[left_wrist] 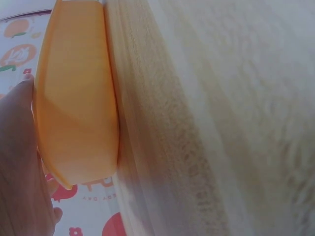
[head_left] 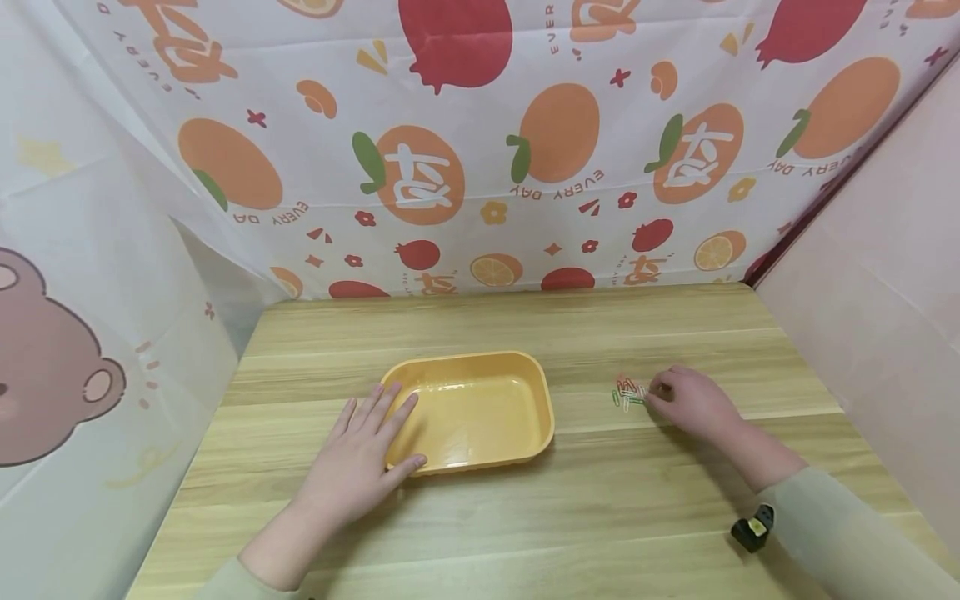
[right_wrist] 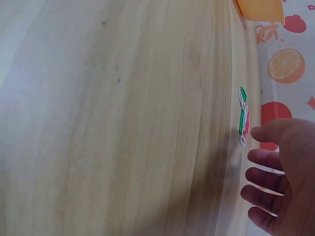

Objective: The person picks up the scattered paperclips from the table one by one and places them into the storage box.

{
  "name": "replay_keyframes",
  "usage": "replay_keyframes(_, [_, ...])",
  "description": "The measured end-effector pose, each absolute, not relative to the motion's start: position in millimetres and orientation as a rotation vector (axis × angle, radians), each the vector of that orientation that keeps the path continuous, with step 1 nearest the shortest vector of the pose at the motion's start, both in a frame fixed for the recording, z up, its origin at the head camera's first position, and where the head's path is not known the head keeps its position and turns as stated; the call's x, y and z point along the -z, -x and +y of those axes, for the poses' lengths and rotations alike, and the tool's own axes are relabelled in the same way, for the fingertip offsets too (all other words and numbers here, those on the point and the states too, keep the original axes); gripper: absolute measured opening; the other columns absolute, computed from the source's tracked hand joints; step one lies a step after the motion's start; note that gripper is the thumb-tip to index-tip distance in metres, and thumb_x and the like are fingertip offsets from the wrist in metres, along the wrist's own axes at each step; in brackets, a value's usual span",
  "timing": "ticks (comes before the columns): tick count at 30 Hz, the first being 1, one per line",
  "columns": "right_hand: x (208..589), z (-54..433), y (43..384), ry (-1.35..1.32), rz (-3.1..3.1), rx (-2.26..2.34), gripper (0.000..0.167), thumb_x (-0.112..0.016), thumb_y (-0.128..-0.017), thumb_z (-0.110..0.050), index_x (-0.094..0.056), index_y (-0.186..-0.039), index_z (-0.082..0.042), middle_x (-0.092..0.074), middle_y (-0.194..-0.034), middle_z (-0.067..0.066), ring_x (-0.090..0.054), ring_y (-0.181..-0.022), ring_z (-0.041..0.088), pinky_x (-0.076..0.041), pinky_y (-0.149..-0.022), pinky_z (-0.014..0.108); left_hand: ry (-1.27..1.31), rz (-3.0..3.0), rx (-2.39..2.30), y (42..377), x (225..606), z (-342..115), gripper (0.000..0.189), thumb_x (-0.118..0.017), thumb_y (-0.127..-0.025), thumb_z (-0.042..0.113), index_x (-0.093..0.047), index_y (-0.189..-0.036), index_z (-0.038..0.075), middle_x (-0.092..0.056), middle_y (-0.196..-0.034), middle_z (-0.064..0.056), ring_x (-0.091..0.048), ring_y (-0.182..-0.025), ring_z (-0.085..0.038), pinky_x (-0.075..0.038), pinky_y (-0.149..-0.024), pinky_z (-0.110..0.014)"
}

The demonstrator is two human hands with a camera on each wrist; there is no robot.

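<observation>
A yellow rectangular tray point(head_left: 476, 425) sits on the wooden table with nothing inside it. My left hand point(head_left: 356, 462) rests over its left rim, fingers straight and spread, thumb along the near corner. In the left wrist view the outer wall of the tray point(left_wrist: 78, 98) fills much of the left side. To the right of the tray lies a small cluster of red, green and white paper clips point(head_left: 628, 392). My right hand point(head_left: 697, 406) is just right of the clips, thumb and fingers loosely bent. The right wrist view shows its fingers point(right_wrist: 263, 196) apart, the thumb close to the clips.
A white cloth with fruit prints point(head_left: 487, 183) hangs along the table's back edge. Pale cloth walls stand at both sides, the left one printed with a bear point(head_left: 45, 367). A small black device point(head_left: 752, 528) is at the right sleeve.
</observation>
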State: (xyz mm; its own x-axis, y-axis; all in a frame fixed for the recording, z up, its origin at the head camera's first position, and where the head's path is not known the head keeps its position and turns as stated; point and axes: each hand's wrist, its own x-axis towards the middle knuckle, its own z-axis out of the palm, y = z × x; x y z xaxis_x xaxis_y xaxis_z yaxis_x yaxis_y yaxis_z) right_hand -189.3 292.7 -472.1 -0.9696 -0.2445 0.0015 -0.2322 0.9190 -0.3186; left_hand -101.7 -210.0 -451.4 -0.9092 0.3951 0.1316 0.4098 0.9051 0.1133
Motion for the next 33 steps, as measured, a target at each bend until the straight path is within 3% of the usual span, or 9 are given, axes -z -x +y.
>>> replay_keyframes(8, [479,293,195,0.326,3.039,0.507,0.024,-0.074,-0.089,-0.032,-0.072,-0.092,-0.008,-0.065,-0.085,0.001,-0.06,-0.078,0.019,-0.052,-0.074,0.046,0.628,-2.958,0.219,101,452,-210,0.083,-0.045,-0.094,0.07,-0.023,-0.159,0.024,-0.017,-0.165,-0.01,-0.013,-0.151,-0.033,-0.009,-0.121,-0.054])
replay_keyframes(16, [480,292,198,0.334,3.038,0.531,0.019,-0.074,-0.089,-0.028,-0.074,-0.091,-0.01,-0.069,-0.086,0.001,-0.064,-0.08,0.021,-0.054,-0.076,0.047,0.627,-2.953,0.213,101,453,-210,0.084,-0.042,-0.094,0.071,-0.023,-0.159,0.023,-0.017,-0.165,-0.009,-0.014,-0.15,-0.034,0.006,-0.122,-0.045])
replay_keyframes(26, [481,292,200,0.3,3.024,0.54,0.019,-0.071,-0.091,-0.03,-0.074,-0.093,-0.01,-0.068,-0.083,-0.001,-0.062,-0.076,0.017,-0.054,-0.074,0.045,0.625,-2.967,0.219,101,451,-210,0.085,-0.046,-0.093,0.069,-0.023,-0.159,0.022,-0.016,-0.165,-0.01,-0.014,-0.151,-0.034,-0.003,-0.122,-0.052])
replay_keyframes(33, [483,292,202,0.302,3.034,0.52,0.019,-0.071,-0.091,-0.026,-0.075,-0.093,-0.008,-0.07,-0.086,0.002,-0.065,-0.079,0.021,-0.054,-0.077,0.047,0.626,-2.967,0.224,102,450,-209,0.085,-0.048,-0.093,0.068,-0.022,-0.159,0.022,-0.017,-0.165,-0.01,-0.014,-0.15,-0.035,0.002,-0.123,-0.049])
